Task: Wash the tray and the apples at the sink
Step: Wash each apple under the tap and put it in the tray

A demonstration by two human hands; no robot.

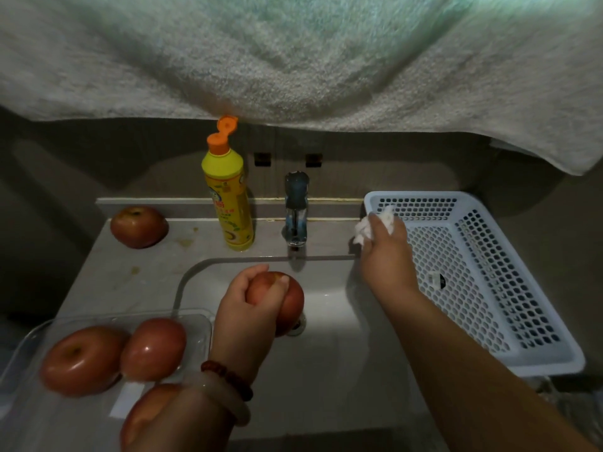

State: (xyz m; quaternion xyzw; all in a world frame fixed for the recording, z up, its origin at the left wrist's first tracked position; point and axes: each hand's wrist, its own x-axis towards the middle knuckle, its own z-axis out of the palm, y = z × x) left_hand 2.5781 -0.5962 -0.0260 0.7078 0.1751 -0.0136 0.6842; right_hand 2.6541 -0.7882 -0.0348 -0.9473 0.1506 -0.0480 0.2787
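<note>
Left hand (248, 305) gripped an apple (288, 301) over the sink (342, 353); right hand (385, 256) clutched crumpled tissue (365, 228) beside the basket (473, 272). The clear tray (195, 321), holding apples, lay left of the left hand.

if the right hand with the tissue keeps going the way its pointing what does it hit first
Most likely the near left corner of the white basket. The right hand, gripping the crumpled tissue, points up and away toward that rim. Depth is unclear, so it may already be touching.
</note>
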